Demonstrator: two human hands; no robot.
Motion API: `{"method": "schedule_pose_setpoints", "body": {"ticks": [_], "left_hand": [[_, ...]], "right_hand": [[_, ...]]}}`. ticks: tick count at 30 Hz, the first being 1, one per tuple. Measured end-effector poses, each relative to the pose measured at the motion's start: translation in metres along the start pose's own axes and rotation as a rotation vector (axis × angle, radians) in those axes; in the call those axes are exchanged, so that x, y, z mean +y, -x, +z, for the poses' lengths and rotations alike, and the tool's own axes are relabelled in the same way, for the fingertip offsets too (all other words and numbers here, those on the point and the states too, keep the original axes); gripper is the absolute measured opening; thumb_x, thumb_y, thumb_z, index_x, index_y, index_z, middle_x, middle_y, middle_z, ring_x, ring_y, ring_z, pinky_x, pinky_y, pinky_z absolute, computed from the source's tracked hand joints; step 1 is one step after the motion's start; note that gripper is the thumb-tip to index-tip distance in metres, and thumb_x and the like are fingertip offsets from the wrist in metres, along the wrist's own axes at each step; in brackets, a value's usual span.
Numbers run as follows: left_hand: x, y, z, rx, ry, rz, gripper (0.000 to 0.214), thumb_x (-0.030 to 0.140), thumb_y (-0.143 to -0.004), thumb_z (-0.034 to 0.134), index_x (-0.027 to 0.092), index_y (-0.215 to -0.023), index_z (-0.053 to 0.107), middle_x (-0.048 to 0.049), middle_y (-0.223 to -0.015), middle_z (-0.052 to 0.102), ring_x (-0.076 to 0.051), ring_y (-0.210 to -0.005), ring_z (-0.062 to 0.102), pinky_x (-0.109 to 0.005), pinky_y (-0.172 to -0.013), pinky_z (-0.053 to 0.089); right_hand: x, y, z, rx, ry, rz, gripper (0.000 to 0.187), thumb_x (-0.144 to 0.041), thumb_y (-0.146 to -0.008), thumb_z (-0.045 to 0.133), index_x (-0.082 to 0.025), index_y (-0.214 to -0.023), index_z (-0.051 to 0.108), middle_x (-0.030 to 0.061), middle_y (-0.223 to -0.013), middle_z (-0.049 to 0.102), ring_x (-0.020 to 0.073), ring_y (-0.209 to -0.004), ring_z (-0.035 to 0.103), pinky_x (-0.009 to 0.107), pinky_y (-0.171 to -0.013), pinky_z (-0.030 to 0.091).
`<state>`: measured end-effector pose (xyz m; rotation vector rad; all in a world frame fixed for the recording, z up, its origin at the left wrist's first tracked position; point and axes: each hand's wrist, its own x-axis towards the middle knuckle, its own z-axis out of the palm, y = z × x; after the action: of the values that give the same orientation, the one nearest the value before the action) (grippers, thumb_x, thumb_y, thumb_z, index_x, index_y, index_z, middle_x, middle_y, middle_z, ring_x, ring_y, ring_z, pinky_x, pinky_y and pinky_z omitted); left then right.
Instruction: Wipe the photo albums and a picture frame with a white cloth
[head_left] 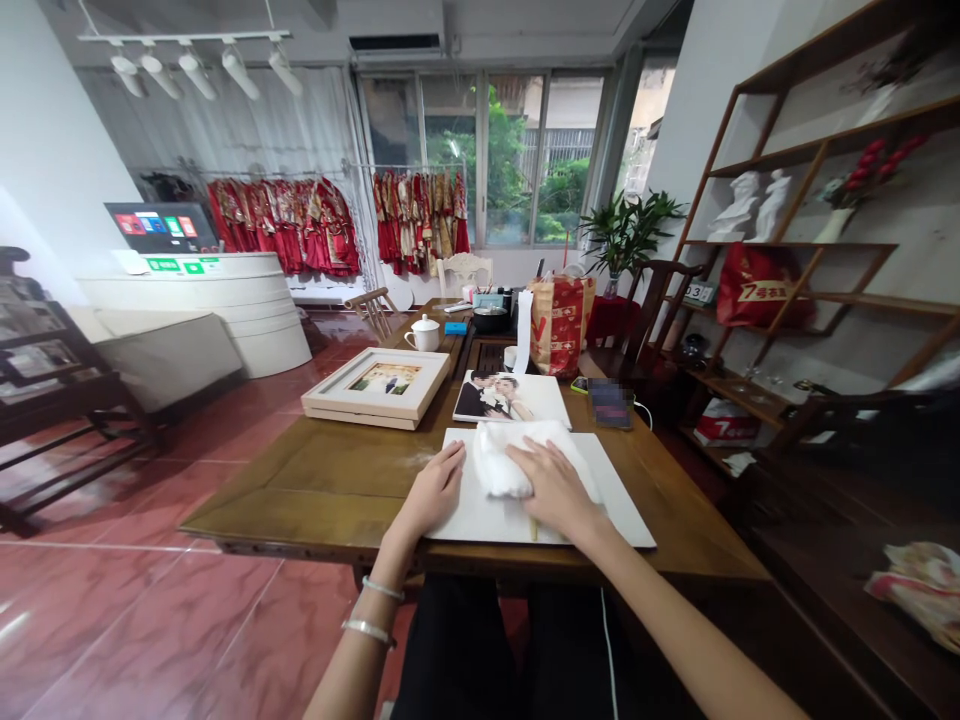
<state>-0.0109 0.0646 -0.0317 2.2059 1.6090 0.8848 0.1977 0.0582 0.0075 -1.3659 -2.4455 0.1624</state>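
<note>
White cloth (495,468), bunched up, lies on a white board (619,505) on the desk (300,485), under the right hand. Going left to right: far off to the left of both hands, a curved white counter (225,330) on the red floor (172,610), red garments (285,225) hanging behind it. Ahead and left of the left hand, a pale framed picture (386,380) lies flat on the desk. Just past it, a white lidded cup (425,335). Left hand (437,492) rests at the board's left edge, fingers extended and together, grasping nothing visible; two bangles (382,588) on that wrist. Directly ahead of both hands, a couple's photo panel (514,398) lies flat, just beyond the cloth. Right hand (556,487) presses on the cloth with fingers spread, not clenched; thumb hard to make out. Small yellowish strip (534,528) shows below it on the board. Farther ahead, a red-and-tan paper bag (559,325) stands upright. Ahead and right of the right hand, a blurred dark device (611,405) with a white cable (643,410) beside it. Well off to the right, a wooden shelf (892,245) holds a red bag (757,285).
</note>
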Motion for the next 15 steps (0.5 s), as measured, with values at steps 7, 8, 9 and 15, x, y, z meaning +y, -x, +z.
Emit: {"method": "schedule_pose_setpoints", "body": {"ticks": [7,8,9,15], "left_hand": [[-0.003,-0.002,0.003,0.021,0.045,-0.002,0.042,0.022,-0.086,0.036,0.013,-0.123,0.053,-0.011,-0.137,0.045,-0.022,-0.129,0.038,-0.039,-0.109,0.029],[-0.004,-0.002,0.003,0.021,0.056,0.009,0.042,0.021,-0.086,0.035,0.013,-0.123,0.054,-0.0114,-0.137,0.045,-0.023,-0.129,0.038,-0.039,-0.109,0.029],[-0.004,-0.002,0.003,0.015,0.067,0.024,0.041,0.02,-0.086,0.035,0.013,-0.122,0.054,-0.0114,-0.138,0.044,-0.023,-0.129,0.038,-0.039,-0.108,0.029],[-0.004,-0.001,0.002,-0.016,0.074,-0.001,0.043,0.022,-0.086,0.036,0.011,-0.125,0.051,-0.0122,-0.14,0.041,-0.023,-0.131,0.035,-0.038,-0.108,0.03]], "right_hand": [[-0.01,-0.025,0.012,-0.012,0.021,0.026,0.061,-0.017,-0.066,0.054,-0.018,-0.127,0.05,0.0064,-0.136,0.047,0.0263,-0.133,0.024,0.048,-0.109,0.004],[-0.013,-0.017,0.011,-0.025,-0.001,-0.013,0.063,-0.016,-0.064,0.053,-0.019,-0.127,0.05,0.0054,-0.135,0.047,0.0259,-0.132,0.025,0.047,-0.109,0.004],[-0.017,-0.006,0.01,-0.04,-0.032,-0.062,0.065,-0.014,-0.062,0.053,-0.02,-0.127,0.05,0.0042,-0.135,0.047,0.0254,-0.132,0.026,0.047,-0.109,0.005],[-0.018,0.062,-0.017,-0.159,-0.248,-0.267,0.067,-0.009,-0.06,0.046,-0.029,-0.124,0.052,-0.0032,-0.131,0.052,0.0201,-0.131,0.031,0.043,-0.11,0.013]]}}
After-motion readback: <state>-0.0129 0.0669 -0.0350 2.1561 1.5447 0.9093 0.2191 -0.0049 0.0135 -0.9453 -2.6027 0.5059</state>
